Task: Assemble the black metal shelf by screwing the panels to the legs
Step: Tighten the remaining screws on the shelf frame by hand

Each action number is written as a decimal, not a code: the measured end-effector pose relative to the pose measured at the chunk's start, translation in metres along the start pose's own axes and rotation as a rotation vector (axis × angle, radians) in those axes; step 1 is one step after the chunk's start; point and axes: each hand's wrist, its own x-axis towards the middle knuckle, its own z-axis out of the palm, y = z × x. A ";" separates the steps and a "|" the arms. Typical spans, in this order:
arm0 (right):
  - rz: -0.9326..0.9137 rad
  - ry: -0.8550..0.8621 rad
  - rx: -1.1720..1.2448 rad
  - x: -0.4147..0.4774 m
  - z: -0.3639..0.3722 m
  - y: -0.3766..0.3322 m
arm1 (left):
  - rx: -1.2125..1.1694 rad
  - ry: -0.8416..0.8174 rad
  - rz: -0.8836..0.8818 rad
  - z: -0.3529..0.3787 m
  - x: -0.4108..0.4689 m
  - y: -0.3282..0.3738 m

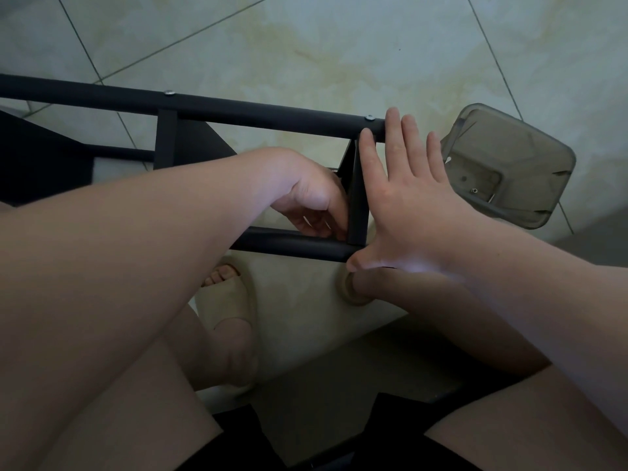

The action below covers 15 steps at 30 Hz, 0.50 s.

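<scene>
Bracing the end panel [357, 198] with our right hand [404, 212], fingers straight and spread flat against it, we reach our left hand [316, 198] in behind, fingers curled at the joint with the near leg [292, 245]. Whether it pinches a screw, we cannot tell. The shelf lies sideways on the tiled floor [339, 45]. Two screw heads [169, 93] already sit in the far leg [272, 112], so that side looks done and the near leg seems left. A plastic tray [530, 147] beside the frame's right end holds one spare screw [474, 190].
</scene>
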 end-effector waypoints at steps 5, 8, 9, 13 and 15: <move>0.004 0.001 0.011 0.001 -0.001 0.001 | -0.025 -0.025 0.024 -0.003 -0.002 0.003; 0.004 0.005 0.010 0.001 0.000 0.001 | -0.055 -0.044 0.027 -0.005 -0.003 0.001; 0.004 0.009 0.010 0.001 0.000 0.001 | -0.065 -0.051 0.021 -0.005 -0.003 0.000; 0.005 0.012 0.012 0.001 0.000 0.001 | -0.061 -0.043 -0.002 -0.006 -0.001 -0.003; 0.002 0.011 0.012 0.001 0.000 0.000 | -0.046 -0.045 -0.004 -0.005 0.000 -0.003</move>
